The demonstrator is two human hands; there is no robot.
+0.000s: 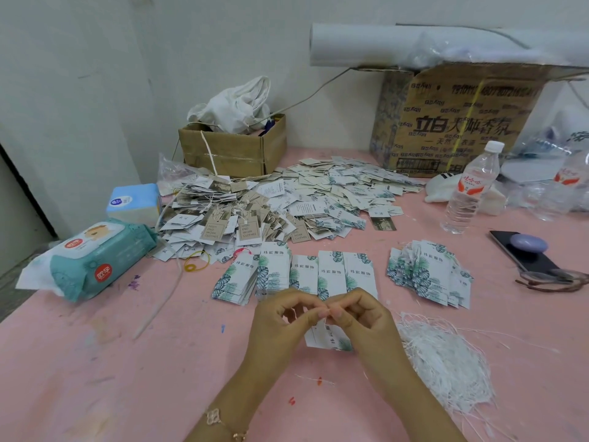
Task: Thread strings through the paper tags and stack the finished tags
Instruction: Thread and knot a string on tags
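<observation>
Pink counter [127, 362] fills most of my view. Nearest to me, a bracelet [223, 421] sits on the left wrist. Both hands meet above one leaf-printed tag [330, 341], which lies on the counter, partly hidden under them. The left hand [280, 317] and the right hand [363, 314] have curled fingers, and thumb and first finger of each pinch a thin white string [325, 321] between them. Whether the string already goes through the tag, I cannot tell.

Just beside the right hand lies a loose heap of strings [446, 362]. Behind the hands I see a row of tags [331, 275], side by side, and to the right of it a fanned stack [427, 272].

Farther back spreads a big pile [255, 205] of tags with strings on them. A wipes pack [92, 260] lies at the left, and a water bottle [468, 189] and a phone [522, 250] at the right. At the wall stand a small box [236, 148] and a large box [459, 122], both cardboard.
</observation>
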